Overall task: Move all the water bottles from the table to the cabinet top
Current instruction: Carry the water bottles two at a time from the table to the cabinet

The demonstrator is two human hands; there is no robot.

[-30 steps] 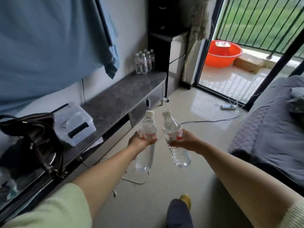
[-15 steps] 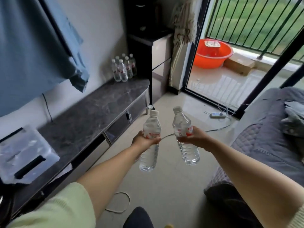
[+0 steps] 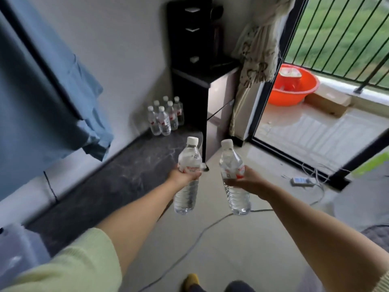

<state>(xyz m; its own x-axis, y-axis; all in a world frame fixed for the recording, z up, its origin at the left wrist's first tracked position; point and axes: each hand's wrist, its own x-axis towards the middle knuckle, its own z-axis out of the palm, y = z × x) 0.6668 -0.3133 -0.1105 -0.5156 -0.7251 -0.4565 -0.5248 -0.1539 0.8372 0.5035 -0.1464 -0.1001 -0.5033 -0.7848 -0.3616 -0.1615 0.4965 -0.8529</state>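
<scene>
My left hand [image 3: 185, 175] grips a clear water bottle [image 3: 187, 194] with a white cap and red label, held upright over the edge of the low dark marble cabinet top [image 3: 117, 175]. My right hand [image 3: 246, 181] grips a second water bottle [image 3: 236, 197], tilted slightly, over the floor. Several more water bottles [image 3: 166, 116] stand in a cluster at the far end of the cabinet top, against the wall and beside a tall black cabinet [image 3: 195, 66].
A blue cloth [image 3: 52, 98] hangs on the wall above the cabinet. A clear plastic box [image 3: 14, 245] sits at its near end. Cables and a power strip [image 3: 301, 181] lie on the tiled floor. An orange basin [image 3: 294, 89] stands beyond the open balcony door.
I have moved forward along the cabinet with both bottles; the bottle cluster and the black cabinet are closer, and the bag and the plastic box have slid out to the lower left.
</scene>
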